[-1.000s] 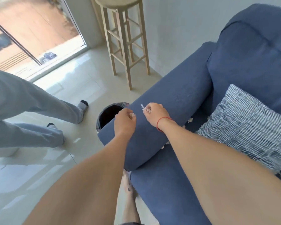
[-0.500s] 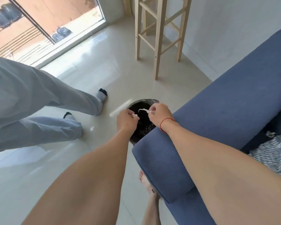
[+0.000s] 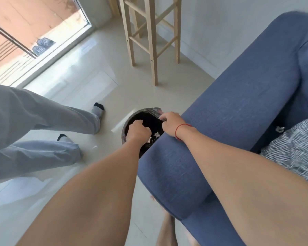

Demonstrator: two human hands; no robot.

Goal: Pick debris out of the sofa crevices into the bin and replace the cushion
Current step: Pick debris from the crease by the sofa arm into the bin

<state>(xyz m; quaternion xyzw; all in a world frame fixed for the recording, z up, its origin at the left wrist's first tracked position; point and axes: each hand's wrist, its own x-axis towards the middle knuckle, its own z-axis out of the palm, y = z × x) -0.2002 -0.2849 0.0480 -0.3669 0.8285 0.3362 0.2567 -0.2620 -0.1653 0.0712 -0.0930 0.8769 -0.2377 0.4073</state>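
Note:
The bin, lined with a black bag, stands on the floor against the blue sofa's armrest. Both my hands hover over its mouth. My left hand is curled into a fist, and nothing shows in it. My right hand, with a red string at the wrist, points its loosened fingers down by the rim. White scraps of debris lie inside the bin beneath them. Another white scrap sits in the sofa crevice next to the striped cushion on the seat.
Another person's legs in grey trousers stand on the tiled floor just left of the bin. A wooden stool stands behind it near the wall. A glass door is at the back left. My bare foot is by the sofa base.
Both hands moved from above the armrest out over the bin and lower into its mouth. The white strip held between the fingers is gone from them, and white scraps now show inside the bin.

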